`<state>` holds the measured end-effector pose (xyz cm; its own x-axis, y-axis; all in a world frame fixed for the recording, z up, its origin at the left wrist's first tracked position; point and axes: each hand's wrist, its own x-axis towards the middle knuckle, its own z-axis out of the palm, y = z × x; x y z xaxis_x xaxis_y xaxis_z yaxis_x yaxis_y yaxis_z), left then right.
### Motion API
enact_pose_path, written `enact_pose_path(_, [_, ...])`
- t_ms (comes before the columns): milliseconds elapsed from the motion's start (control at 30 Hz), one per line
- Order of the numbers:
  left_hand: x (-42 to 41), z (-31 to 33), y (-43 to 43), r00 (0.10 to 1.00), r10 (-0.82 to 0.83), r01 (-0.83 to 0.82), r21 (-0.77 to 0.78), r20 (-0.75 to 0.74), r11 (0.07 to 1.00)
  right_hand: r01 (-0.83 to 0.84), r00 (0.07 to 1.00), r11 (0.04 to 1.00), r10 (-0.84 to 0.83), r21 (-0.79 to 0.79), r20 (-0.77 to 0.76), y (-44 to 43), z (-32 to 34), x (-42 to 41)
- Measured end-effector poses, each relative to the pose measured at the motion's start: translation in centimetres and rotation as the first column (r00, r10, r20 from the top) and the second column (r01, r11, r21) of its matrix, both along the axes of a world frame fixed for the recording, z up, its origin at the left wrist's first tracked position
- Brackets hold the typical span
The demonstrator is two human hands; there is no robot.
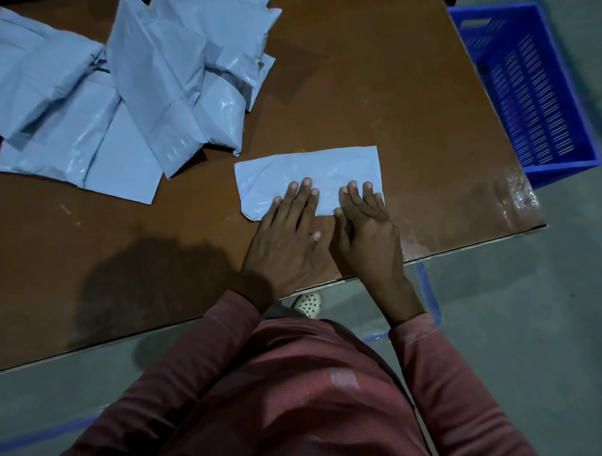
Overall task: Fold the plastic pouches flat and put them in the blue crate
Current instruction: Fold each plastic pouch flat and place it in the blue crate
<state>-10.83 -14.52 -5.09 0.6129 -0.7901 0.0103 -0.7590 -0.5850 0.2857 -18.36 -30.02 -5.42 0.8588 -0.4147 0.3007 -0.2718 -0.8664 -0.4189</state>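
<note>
A folded light-blue plastic pouch (305, 170) lies flat on the brown table near its front right corner. My left hand (287, 237) presses its straight fingers onto the pouch's near edge. Beside it, my right hand (367, 230) presses flat on the pouch's right part, fingers spread. A heap of several unfolded light-blue pouches (127, 85) covers the table's far left. The blue crate (529, 89) stands on the floor past the table's right edge; what I see of its inside holds nothing.
The brown table (383, 77) has its front edge running diagonally just below my hands. Grey floor with blue tape lines lies in front and to the right. A white perforated shoe (309, 303) shows below the table edge.
</note>
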Motion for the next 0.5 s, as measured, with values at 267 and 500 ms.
enact_pose_path(267, [2.5, 1.3, 0.1, 0.980, 0.193, -0.184, -0.163, 0.039, 0.969, -0.039, 0.961, 0.998, 0.027, 0.038, 0.276, 0.0, 2.4, 2.8])
enact_pose_path(500, [6.5, -0.5, 0.3, 0.987, 0.159, -0.157, -0.118, 0.012, 0.981, -0.049, 0.998, 0.997, 0.052, 0.067, -0.046, 1.0, 1.1, 6.5])
